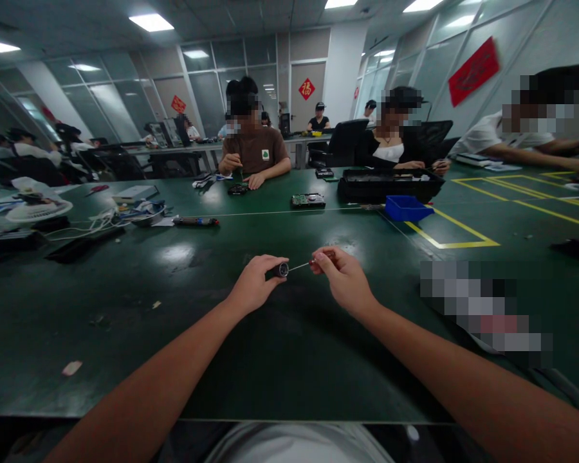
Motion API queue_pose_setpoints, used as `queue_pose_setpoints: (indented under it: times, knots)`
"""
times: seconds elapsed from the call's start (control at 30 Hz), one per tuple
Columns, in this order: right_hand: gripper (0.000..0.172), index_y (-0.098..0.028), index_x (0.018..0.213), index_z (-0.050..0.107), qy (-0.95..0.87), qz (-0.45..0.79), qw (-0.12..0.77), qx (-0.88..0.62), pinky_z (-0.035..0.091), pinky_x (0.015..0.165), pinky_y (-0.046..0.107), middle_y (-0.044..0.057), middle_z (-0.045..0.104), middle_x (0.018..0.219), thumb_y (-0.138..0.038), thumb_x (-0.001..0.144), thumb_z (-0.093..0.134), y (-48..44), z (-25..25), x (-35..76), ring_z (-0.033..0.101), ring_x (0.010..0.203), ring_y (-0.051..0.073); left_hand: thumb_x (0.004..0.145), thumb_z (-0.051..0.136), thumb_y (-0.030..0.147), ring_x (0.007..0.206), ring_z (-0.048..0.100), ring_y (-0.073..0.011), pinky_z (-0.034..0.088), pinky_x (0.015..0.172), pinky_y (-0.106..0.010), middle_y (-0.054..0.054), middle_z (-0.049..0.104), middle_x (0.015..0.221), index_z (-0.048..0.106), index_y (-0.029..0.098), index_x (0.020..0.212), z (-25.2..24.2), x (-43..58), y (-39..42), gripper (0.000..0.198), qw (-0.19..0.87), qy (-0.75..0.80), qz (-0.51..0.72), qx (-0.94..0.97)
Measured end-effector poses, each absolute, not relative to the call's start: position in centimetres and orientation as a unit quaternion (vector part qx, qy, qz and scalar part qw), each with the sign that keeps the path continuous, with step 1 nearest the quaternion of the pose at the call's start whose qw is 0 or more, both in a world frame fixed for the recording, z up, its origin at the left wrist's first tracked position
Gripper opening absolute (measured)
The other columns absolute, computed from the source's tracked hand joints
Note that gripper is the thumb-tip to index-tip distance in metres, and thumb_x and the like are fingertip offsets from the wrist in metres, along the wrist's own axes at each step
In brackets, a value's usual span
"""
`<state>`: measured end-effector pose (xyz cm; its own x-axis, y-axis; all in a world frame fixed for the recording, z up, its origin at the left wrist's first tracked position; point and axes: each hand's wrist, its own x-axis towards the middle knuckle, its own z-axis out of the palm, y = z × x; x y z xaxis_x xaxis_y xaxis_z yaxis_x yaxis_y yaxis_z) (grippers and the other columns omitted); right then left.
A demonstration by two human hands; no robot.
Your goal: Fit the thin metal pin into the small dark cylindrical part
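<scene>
A small black cylindrical piece (283, 269) is pinched in the fingertips of the left hand (255, 284), held just above the middle of the dark green worktable (174, 321). Meeting its open end from the right is a slim silver-shafted tool with a reddish handle (300, 265), gripped at the handle by the closed fingers of the right hand (343, 280). Both bare forearms reach in from the near edge.

Farther back on the table lie a bare metal hard drive (307, 200), a blue plastic bin (406, 208) just right of it and a long black tray (388, 183) behind the bin. Yellow tape lines (463, 244) mark the surface to the right. A dark pen-shaped tool (195, 221) lies to the far left beside tangled white cables (120, 215). At the far side a person in a brown T-shirt (255, 151) sits working.
</scene>
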<state>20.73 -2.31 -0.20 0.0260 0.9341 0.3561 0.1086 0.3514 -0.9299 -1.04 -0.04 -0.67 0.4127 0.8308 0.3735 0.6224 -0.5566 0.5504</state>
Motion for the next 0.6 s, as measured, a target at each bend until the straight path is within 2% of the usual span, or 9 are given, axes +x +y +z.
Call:
queue_pose_setpoints:
  times: [0.6]
  knots:
    - [0.028,-0.021,0.095,0.061,-0.585,0.378,0.545,-0.467,0.048,0.057,0.031,0.002,0.066,0.079,-0.048,0.092,0.055,-2.65,-0.16,20.55,0.060,0.063,0.016,0.085,0.072,0.020,0.115,0.060,-0.0245,0.044,0.103,-0.043,-0.006,0.069,0.122,0.067,0.025,0.125,-0.86,-1.02,0.19,0.041,0.177,0.466,0.308,0.810]
